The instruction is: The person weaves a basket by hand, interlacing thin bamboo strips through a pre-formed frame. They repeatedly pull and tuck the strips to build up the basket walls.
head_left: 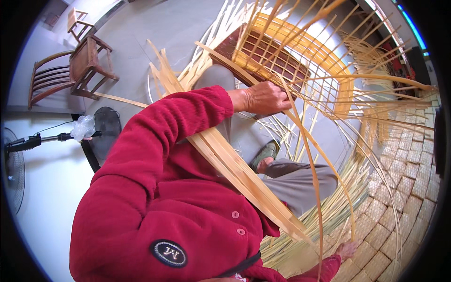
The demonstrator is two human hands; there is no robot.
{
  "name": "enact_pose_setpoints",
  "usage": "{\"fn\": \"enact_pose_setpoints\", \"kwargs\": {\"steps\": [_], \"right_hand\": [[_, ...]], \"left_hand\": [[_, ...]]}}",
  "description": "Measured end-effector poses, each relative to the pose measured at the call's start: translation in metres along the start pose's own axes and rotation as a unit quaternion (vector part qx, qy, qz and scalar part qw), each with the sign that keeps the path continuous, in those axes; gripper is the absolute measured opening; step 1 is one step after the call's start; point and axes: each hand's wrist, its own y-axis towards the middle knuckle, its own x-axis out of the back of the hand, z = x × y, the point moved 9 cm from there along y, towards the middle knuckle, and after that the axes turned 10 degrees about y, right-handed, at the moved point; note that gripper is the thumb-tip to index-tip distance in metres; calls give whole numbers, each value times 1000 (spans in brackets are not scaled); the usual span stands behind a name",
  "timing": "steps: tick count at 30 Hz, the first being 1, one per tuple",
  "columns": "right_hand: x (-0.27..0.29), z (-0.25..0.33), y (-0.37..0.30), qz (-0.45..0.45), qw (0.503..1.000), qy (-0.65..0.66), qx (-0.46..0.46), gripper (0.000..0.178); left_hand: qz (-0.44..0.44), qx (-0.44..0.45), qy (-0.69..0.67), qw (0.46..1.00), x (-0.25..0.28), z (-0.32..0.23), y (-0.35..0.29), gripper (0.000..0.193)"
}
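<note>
Currently, left hand: fingers [283, 97] curled and pinching at the near edge of the woven basket; which strip lies under them I cannot tell. Left hand [268, 97] beyond the near knee.
Right hand: low at right [346, 250], by the lower end of a long curved strip [352, 221]; too small to tell whether it pinches or only touches.
Woven basket: yellow rim [329, 52], open lattice, ahead and right of the body, over a dark brown board [230, 44]; long stakes [324, 11] fan outward.
Curved strip: bowed between basket and right hand. A sharp pull could crack it at the bend, I judge.
Straighter strip: hangs close alongside [316, 192]; the two could tangle, being so near each other.
Lap bundle: flat strips [244, 176] slanting across the red top; a shift of either leg could spill them.
Lattice: if the left fingers slackened, the weave at that edge could loosen.
Stakes: long and free-ended; a careless sleeve could snag one.
</note>
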Motion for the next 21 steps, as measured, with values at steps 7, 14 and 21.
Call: {"fn": "enact_pose_setpoints", "kwargs": {"steps": [7, 14, 21], "right_hand": [[-10, -77, -13, -89, 994, -15, 55, 28], [-42, -122, -60, 341, 887, 166, -263, 24], [-64, -125, -112, 313, 593, 552, -496, 28]], "left_hand": [[210, -4, -175, 962, -59, -25, 6, 23], [81, 24, -282, 956, -10, -20, 16, 60], [5, 206, -360, 910, 2, -4, 22, 75]]}}
